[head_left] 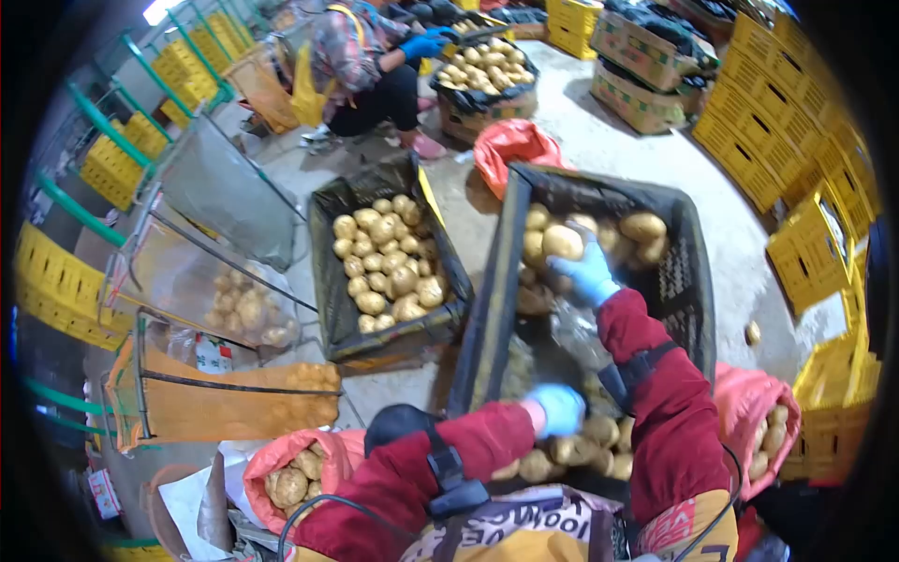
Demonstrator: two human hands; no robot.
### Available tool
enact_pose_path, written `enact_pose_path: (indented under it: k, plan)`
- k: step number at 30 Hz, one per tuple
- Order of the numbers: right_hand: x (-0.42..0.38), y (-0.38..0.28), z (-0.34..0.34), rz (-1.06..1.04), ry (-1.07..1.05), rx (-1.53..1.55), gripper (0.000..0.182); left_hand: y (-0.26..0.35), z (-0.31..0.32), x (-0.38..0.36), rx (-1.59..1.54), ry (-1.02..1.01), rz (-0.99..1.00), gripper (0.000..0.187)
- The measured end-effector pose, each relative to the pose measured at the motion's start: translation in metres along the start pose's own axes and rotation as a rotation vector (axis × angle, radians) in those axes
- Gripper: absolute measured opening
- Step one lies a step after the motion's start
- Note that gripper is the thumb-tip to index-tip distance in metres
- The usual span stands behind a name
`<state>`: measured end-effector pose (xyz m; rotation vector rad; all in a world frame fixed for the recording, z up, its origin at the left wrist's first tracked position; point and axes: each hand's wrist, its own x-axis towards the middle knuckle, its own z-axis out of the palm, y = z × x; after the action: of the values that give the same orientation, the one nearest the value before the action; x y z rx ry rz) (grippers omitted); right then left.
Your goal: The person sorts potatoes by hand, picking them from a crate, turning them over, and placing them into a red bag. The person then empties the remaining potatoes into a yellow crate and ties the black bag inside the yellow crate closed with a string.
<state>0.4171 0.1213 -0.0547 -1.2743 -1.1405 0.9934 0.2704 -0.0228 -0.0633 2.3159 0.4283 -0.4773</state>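
My right hand [592, 272], in a light blue glove, is closed on a large potato [563, 243] over the far part of a black crate [693, 272]. Other potatoes [643, 226] lie in that crate around it. Lower down, my left hand [559, 409], also gloved and blurred, is over the near part of the crate, just above more potatoes [571, 450]; its fingers are too smeared to read. Clear plastic [576, 332] hangs below my right hand. To the left stands a lined box [393, 349] holding many smaller potatoes [389, 253].
Red sacks [510, 155] stand beyond the crate and at both sides near me. Mesh bags on frames [234, 398] are at left. A crouching person [351, 56] in blue gloves works by a potato box [487, 117]. Yellow crates [758, 122] are stacked at right.
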Motion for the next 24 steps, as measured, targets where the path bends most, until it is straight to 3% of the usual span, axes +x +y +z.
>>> enact_pose_path:
  k: [1,3,7,8,10,11,12,13,17,19,21,24]
  plan:
    - [-0.026,-0.012,-0.012,0.207,-0.041,0.341,0.073,-0.001,-0.003,0.000,0.049,-0.024,0.020,0.029]
    - [-0.086,-0.048,-0.033,0.316,-0.200,0.746,0.069,0.009,-0.021,-0.015,-0.105,0.001,0.020,0.031]
    - [-0.185,-0.079,-0.072,0.304,-0.175,0.917,0.064,0.012,-0.038,-0.021,-0.236,0.097,-0.037,0.034]
    - [-0.204,-0.077,-0.080,0.361,-0.099,0.999,0.064,-0.007,-0.016,-0.005,-0.607,0.151,-0.099,0.035]
    - [-0.232,-0.084,-0.086,0.371,-0.001,1.083,0.064,0.009,-0.028,-0.010,-0.721,0.333,0.149,0.033]
    - [-0.243,-0.087,-0.088,0.380,0.063,1.166,0.063,0.008,-0.033,-0.012,-0.910,0.219,0.129,0.038]
    - [-0.252,-0.085,-0.092,0.363,-0.007,1.201,0.062,0.021,-0.041,-0.025,-1.128,0.153,0.158,0.044]
    - [-0.257,-0.086,-0.091,0.358,-0.005,1.208,0.062,0.035,-0.049,-0.035,-1.344,0.090,0.181,0.049]
    - [-0.264,-0.082,-0.090,0.344,-0.089,1.160,0.065,0.052,-0.034,-0.050,-1.366,0.114,0.184,0.058]
    - [-0.263,-0.079,-0.087,0.380,0.027,1.097,0.065,0.069,-0.034,-0.055,-1.382,0.219,0.185,0.059]
    - [-0.262,-0.078,-0.087,0.401,-0.017,1.083,0.063,0.074,-0.033,-0.056,-1.393,0.244,0.129,0.060]
    - [-0.262,-0.072,-0.083,0.229,-0.151,0.790,0.059,0.075,-0.029,-0.056,-1.296,0.472,0.133,0.066]
